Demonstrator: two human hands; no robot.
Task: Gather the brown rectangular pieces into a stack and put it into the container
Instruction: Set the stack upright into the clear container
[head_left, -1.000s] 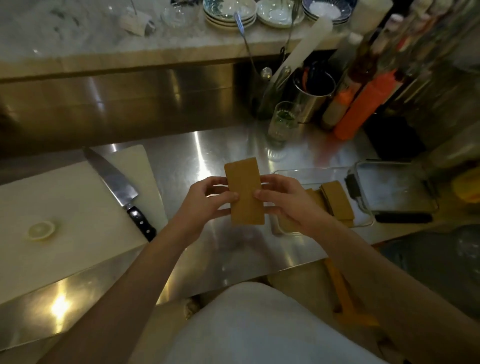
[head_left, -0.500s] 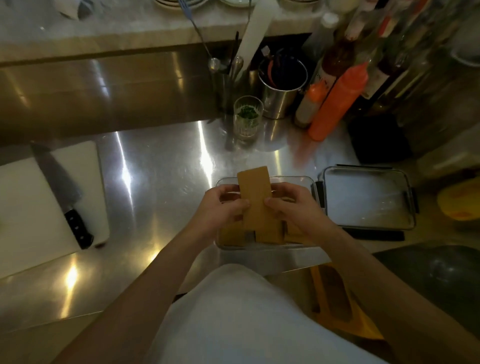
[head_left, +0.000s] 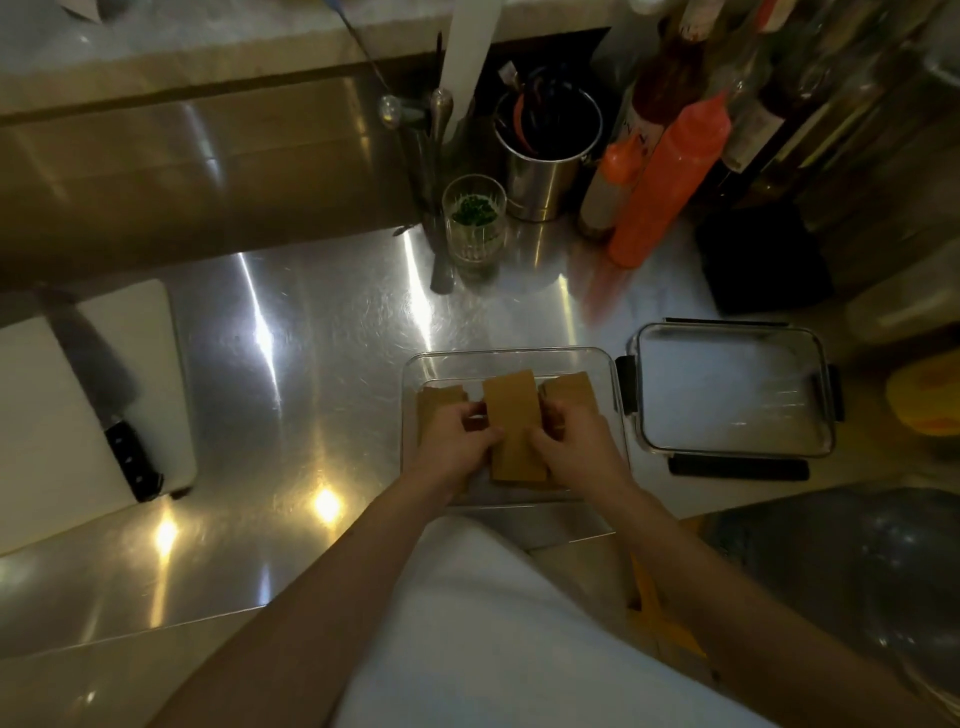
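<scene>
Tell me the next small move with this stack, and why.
Probably lower the brown stack the rest of the way and let go. Both the left hand and right hand pinch it inside the clear container, between the brown pieces already lying at either side.

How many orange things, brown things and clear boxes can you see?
Orange bottles: 2, a big one and a small one.
Brown stacks: 3, the middle stack held by both hands, a left stack and a right stack.
Clear boxes: 1 container, plus 1 lid beside it.
Total: 7.
</scene>
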